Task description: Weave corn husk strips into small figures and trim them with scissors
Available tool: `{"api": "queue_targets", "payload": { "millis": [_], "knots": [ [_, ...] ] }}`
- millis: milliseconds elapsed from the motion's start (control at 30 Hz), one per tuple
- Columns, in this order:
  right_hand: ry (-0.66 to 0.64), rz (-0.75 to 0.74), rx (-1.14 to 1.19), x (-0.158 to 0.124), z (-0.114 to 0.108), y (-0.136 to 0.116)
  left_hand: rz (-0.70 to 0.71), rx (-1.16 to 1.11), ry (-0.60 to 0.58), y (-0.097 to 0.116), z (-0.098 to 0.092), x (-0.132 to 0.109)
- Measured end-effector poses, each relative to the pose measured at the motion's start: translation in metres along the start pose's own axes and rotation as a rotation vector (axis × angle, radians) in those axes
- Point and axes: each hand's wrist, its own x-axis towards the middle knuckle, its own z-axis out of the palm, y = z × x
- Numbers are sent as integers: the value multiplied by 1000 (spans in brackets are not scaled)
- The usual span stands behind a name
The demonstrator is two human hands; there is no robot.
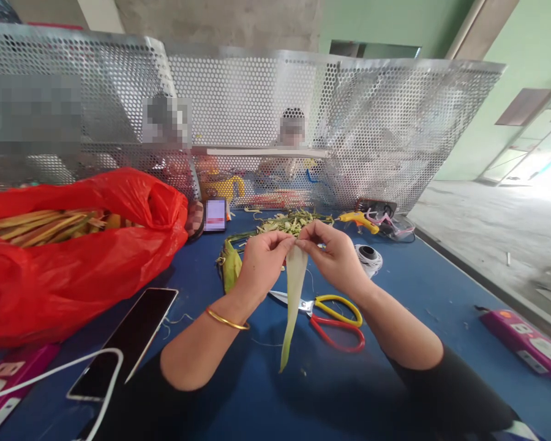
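A pale green corn husk hangs down between my hands, its pointed end lowest. My left hand, with a gold bangle on the wrist, pinches its top edge from one side. Close beside it, my right hand pinches the same edge, thumb and finger pressed together. Behind the husk on the blue table lie scissors with one yellow and one red handle, blades partly covered. A green husk bundle rests left of my left hand. Beyond both hands is a heap of green scraps.
A red plastic bag of dry strips fills the left. Nearby lie a large phone and a white cable. A thread spool, yellow glue gun and purple power strip sit right. A perforated metal screen stands behind.
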Motion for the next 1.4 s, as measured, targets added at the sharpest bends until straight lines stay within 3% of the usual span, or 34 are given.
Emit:
{"api": "queue_targets", "payload": {
  "millis": [100,267,467,633,1033,1267,1400],
  "knots": [
    [51,25,36,-1,4,1,5,-16,5,2,0,-1],
    [97,176,331,0,12,4,27,-45,62,6,0,-2],
    [118,216,338,0,14,3,-23,-133,68,5,3,-4],
    [146,179,286,-2,15,5,-55,-203,25,2,6,-4],
    [174,-11,100,-5,14,2,-83,-203,56,0,5,-2],
    [109,203,263,-4,21,7,-65,-209,82,1,4,-1],
    [154,234,321,-4,21,7,-96,-256,69,0,8,-3]
  ]
}}
